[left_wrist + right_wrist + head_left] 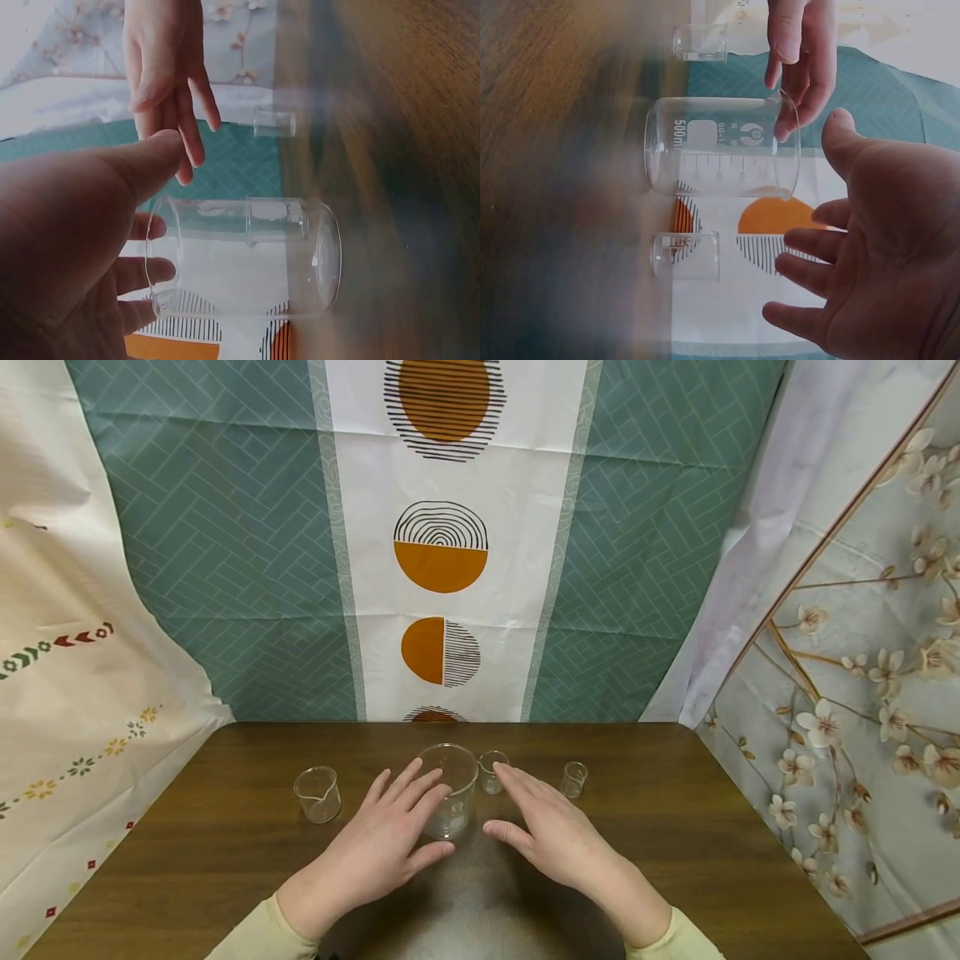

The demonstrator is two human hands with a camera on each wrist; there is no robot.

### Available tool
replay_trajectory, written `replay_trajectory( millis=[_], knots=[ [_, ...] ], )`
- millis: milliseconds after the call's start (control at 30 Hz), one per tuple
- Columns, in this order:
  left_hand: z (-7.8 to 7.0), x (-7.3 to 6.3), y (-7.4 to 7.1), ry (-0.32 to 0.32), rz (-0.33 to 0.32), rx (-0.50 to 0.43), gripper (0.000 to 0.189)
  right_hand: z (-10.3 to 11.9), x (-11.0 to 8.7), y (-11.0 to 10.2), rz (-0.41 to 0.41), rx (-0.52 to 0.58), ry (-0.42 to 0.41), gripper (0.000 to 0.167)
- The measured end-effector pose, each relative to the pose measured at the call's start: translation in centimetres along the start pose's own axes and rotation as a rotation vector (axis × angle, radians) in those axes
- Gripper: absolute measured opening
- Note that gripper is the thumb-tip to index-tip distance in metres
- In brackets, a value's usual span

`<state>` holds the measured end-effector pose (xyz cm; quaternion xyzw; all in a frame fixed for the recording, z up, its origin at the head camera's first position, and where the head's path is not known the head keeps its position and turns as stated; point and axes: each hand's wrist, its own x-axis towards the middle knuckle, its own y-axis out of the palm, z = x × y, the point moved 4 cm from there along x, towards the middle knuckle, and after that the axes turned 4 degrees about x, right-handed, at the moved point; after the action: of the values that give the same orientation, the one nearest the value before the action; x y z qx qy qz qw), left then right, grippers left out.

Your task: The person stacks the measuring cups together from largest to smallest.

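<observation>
A large glass beaker (459, 810) stands upright on the table, with "500ml" printed on its wall (720, 146). Beside and above its left rim is my left hand (397, 833), fingers spread and thumb apart. Whether those fingertips touch the rim cannot be told. My right hand (558, 835) hovers to the right of the beaker, fingers extended, holding nothing. In the right wrist view, a gap shows between the right fingers (806, 274) and the beaker. Just behind the right fingertips stands a smaller beaker (491, 775), partly covered by them in the head view.
A medium beaker (318, 797) stands left of the left hand. The smallest beaker (574, 779) is at the right, behind the right hand. Under everything lies a dark wooden table (697, 860). A patterned curtain (225, 568) hangs along its far edge.
</observation>
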<state>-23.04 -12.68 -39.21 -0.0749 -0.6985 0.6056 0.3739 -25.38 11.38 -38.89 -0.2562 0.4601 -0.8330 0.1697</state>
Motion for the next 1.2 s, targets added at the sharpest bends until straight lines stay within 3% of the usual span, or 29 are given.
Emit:
replay_trajectory(
  millis=[200, 767, 1200],
  knots=[
    [-0.4, 0.1, 0.0, 0.050, 0.001, -0.008, 0.067, -0.3, 0.1, 0.0, 0.008, 0.029, 0.041, 0.085],
    [-1.2, 0.0, -0.2, 0.116, 0.042, -0.073, 0.064, -0.8, 0.1, 0.2, 0.048, 0.148, 0.141, 0.090],
    [-1.8, -0.2, -0.3, 0.178, 0.071, -0.110, 0.063, -0.7, 0.1, 0.2, 0.055, 0.177, 0.159, 0.097]
  ],
)
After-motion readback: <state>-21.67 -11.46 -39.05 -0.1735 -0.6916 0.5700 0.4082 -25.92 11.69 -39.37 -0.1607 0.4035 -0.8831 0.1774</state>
